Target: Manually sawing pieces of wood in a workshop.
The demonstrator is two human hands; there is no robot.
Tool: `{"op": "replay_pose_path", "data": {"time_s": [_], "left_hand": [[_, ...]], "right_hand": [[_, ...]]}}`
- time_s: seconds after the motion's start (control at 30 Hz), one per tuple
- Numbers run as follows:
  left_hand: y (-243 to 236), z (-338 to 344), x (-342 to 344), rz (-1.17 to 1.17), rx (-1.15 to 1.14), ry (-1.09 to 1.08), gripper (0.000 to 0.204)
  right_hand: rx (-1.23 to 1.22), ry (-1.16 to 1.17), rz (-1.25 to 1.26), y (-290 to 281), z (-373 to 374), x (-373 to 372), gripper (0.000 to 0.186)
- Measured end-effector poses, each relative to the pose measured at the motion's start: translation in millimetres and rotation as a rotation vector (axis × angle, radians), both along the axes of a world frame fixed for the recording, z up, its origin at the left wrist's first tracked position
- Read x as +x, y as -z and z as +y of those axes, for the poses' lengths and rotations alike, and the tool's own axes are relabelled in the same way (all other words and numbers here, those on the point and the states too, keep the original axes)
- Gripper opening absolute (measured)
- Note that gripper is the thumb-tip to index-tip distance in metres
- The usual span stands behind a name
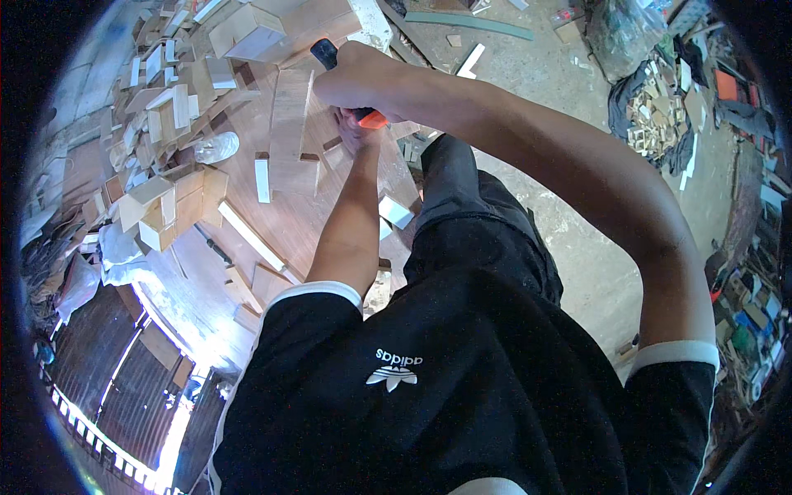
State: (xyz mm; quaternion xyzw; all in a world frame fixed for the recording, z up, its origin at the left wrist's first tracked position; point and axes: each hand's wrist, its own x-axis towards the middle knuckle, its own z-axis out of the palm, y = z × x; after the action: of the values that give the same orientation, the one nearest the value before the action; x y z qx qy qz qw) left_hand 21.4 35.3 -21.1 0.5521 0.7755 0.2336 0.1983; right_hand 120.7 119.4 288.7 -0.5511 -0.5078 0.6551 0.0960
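While both hands meet above the brown surface (239,188), the right hand (355,81) forms a closed fist around a black-and-orange hand tool (325,54), whose ends alone show. Just below it, the left hand (355,132) lies near the tool's orange part; its grip is hidden and cannot be told. To the left lies a wooden board (290,115); farther out, a clear plastic container (216,148) and an open wooden box (154,236).

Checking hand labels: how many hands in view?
2: the right hand gripping a black-and-orange tool, the left hand just below it in the picture, partly hidden.
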Motion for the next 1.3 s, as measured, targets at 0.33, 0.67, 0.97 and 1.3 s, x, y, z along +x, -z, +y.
{"op": "replay_pose_path", "data": {"time_s": [0.33,0.67,0.97,1.3], "left_hand": [[-18,-1,2,0.035,0.148,-0.012,0.063],[-4,0,-2,0.178,0.203,0.108,0.059],[-30,2,3,0.132,-0.036,0.072,0.051],[-25,-1,-3,0.153,0.141,0.148,0.054]], "right_hand": [[-0.068,0.06,0.017,6,4,-5,0.015],[-0.074,0.09,0.054,1,-1,11,0.012],[-0.105,0.116,0.052,26,-2,16,0.021],[-0.065,0.174,0.164,17,-12,10,0.014]]}}
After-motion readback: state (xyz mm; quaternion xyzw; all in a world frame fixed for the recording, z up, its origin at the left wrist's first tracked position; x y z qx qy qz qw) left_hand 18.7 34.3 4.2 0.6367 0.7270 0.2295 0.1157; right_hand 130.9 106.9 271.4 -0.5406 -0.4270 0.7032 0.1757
